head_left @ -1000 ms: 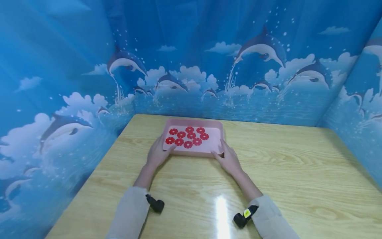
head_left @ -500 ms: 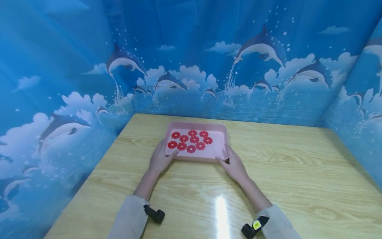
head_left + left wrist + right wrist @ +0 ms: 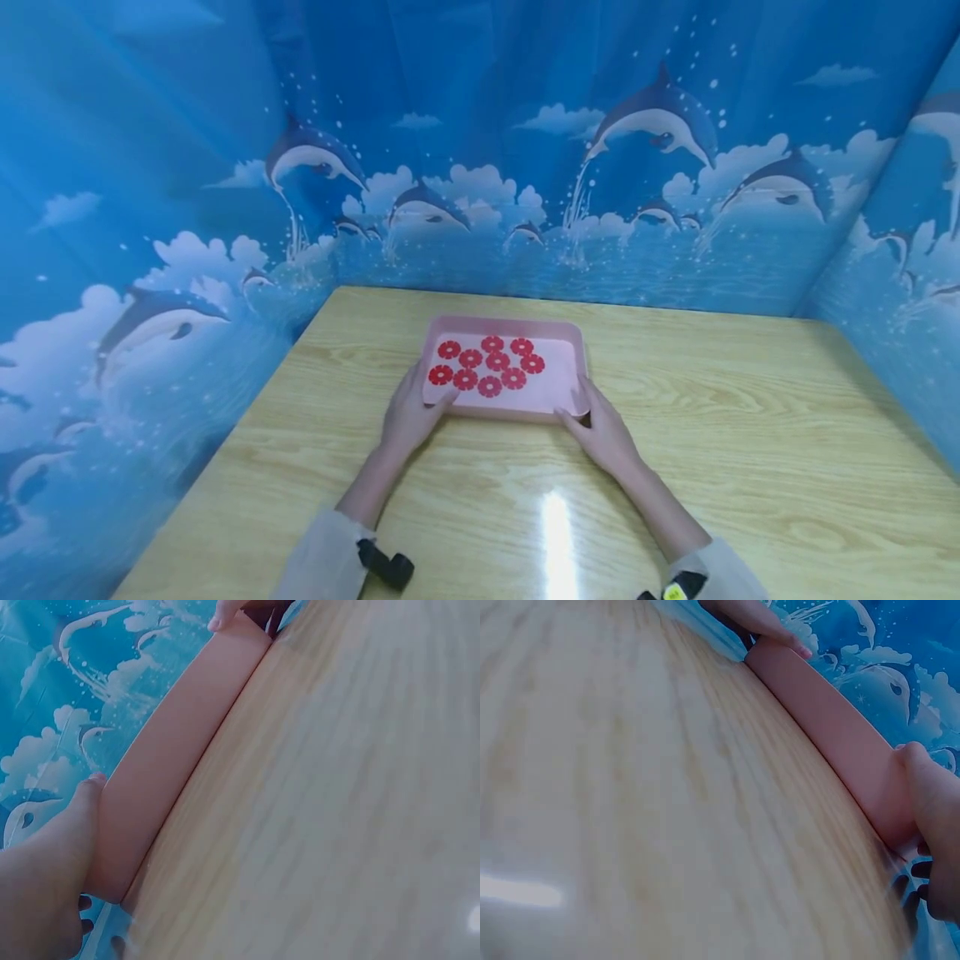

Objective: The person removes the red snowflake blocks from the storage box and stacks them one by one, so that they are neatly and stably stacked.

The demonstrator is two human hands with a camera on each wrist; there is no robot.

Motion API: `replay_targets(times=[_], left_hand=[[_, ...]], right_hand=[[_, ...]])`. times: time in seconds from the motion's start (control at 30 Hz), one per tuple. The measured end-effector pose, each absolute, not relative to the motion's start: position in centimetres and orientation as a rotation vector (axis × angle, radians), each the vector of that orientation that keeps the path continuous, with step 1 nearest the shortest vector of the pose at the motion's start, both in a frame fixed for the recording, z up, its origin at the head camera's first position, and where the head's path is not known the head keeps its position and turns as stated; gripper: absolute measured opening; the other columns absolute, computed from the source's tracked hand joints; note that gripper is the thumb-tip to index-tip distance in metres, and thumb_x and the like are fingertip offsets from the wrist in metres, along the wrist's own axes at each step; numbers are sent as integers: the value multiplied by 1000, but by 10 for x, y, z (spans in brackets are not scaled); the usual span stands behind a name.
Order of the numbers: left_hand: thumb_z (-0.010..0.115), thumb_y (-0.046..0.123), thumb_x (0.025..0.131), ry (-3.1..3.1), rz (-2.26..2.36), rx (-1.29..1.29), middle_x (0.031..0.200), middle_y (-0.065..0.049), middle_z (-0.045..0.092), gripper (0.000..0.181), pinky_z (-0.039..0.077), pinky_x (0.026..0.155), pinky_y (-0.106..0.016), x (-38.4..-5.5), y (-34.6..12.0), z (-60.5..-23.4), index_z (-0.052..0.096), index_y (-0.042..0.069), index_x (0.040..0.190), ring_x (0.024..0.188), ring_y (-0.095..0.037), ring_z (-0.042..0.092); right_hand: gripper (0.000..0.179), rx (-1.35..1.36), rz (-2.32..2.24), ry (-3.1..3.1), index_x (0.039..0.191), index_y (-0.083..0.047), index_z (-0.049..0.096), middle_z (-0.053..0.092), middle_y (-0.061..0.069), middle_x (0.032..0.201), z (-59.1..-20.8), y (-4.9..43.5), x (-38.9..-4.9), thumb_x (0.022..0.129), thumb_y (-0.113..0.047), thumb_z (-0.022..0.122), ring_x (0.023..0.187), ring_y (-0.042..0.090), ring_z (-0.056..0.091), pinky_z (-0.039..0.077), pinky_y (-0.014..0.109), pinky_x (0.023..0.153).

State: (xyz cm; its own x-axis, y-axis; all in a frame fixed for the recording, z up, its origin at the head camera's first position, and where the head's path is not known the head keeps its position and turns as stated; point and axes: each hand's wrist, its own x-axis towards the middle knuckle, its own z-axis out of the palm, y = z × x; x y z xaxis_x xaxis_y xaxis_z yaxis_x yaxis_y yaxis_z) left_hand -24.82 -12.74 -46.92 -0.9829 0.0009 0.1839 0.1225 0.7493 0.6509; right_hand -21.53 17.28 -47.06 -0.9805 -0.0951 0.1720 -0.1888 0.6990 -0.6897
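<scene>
A shallow pink rectangular tray (image 3: 553, 390) is held at its two near corners. Inside it, several flat red notched discs (image 3: 490, 386) with pale centres lie spread over the left and middle of the floor. My left hand (image 3: 412, 412) grips the near left corner, thumb on the front wall and fingers along the side. The near right corner is gripped by my right hand (image 3: 606, 432) in the same way. In the left wrist view the tray's front wall (image 3: 176, 750) runs close along the tabletop, and fingertips curl beneath the corner by the left hand (image 3: 49, 862).
The wood-grain table (image 3: 750, 417) stretches out around the tray, with a bright light reflection near the front. Blue dolphin-print sheeting (image 3: 480, 150) closes off the back and both sides. A small black camera (image 3: 386, 565) is strapped at the left sleeve.
Both hands have brought the tray with its discs nearer to the person and a little to the right. The discs keep their arrangement inside it.
</scene>
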Motion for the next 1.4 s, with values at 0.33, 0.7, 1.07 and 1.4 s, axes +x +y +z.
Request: replay_targets(times=[0.33,0.7,1.07,1.4], left_hand=[[58,55,82,-2705,-1056,-164,144,-10,31,86,28,103,-44,-234,-117,-471,20,12,147,128,-27,31],[55,60,81,-2727,-1020,-147,142,-9,34,88,30,102,-43,-222,-108,-472,20,11,146,127,-27,33],[54,64,79,-2728,-1015,-144,141,-10,36,92,30,101,-46,-210,-99,-472,21,11,146,125,-28,35],[57,59,81,-2671,-987,-205,138,-10,39,88,33,99,-46,-197,-90,-473,24,8,145,123,-28,39]], right_hand=[[80,244,1161,-2766,145,-4,20,24,20,145,-471,184,-197,88,-50,52,130,37,24,23,52,103],[77,217,1136,-2763,145,-4,23,25,21,144,-471,192,-180,89,-48,53,129,40,25,23,56,102],[79,179,1127,-2781,145,-4,23,24,21,145,-470,200,-166,88,-48,55,129,40,24,23,56,102],[78,161,1112,-2819,145,-4,22,24,25,144,-466,209,-153,89,-49,53,128,43,24,22,59,100]])
